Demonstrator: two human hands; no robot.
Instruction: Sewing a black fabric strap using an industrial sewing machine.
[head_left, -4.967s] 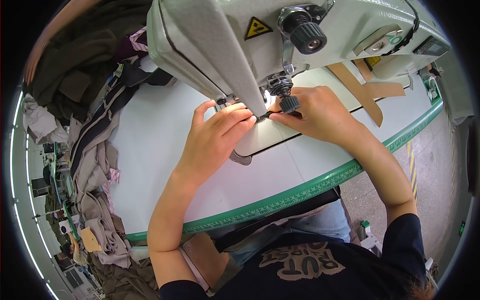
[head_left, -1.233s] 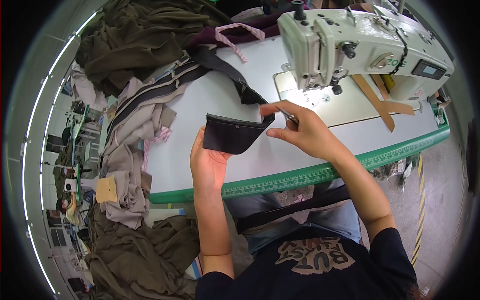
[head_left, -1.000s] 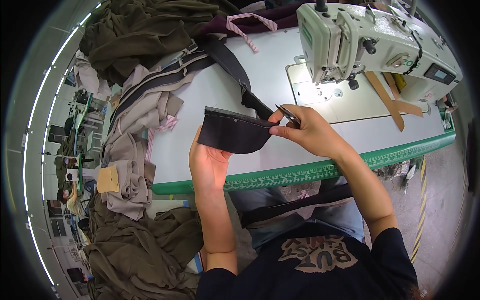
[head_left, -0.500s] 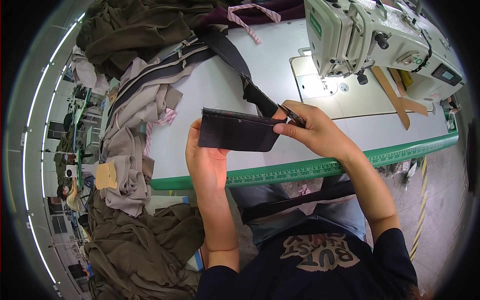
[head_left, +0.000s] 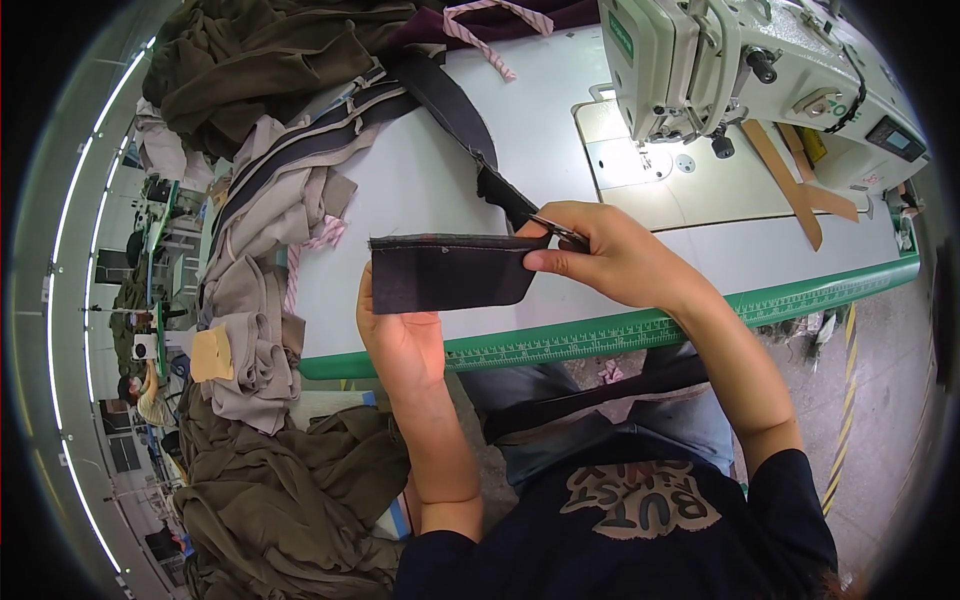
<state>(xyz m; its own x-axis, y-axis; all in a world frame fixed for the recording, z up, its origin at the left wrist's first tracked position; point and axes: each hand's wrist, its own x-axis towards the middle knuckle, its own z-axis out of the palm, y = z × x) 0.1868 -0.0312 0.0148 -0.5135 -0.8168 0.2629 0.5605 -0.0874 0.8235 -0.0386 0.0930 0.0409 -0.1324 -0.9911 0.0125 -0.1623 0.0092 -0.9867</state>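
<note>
A dark fabric piece (head_left: 446, 277), folded with a stitched upper edge, is held up flat over the table's front edge. My left hand (head_left: 402, 338) grips its left end from below and behind, with most of the fingers hidden by the cloth. My right hand (head_left: 610, 250) pinches the piece's right end between thumb and fingers. In that same hand lie small dark thread snips (head_left: 560, 232), their tips beside the stitched edge; part of them is covered by the fingers. A long dark strip (head_left: 455, 105) runs from the back of the table to the right end of the piece.
A white sewing machine (head_left: 690, 70) stands at the back right, with tan pattern strips (head_left: 790, 190) beside it. Olive cloth (head_left: 270, 70), beige cloth (head_left: 250, 350) and striped pink ties (head_left: 490, 40) lie behind and left. A green ruler edge (head_left: 570, 345) borders the table. Another dark strip (head_left: 590, 400) lies across my lap.
Both hands have shifted left with the dark fabric piece, which now sits a little lower and shows more of its length. The snips have moved along with my right hand.
</note>
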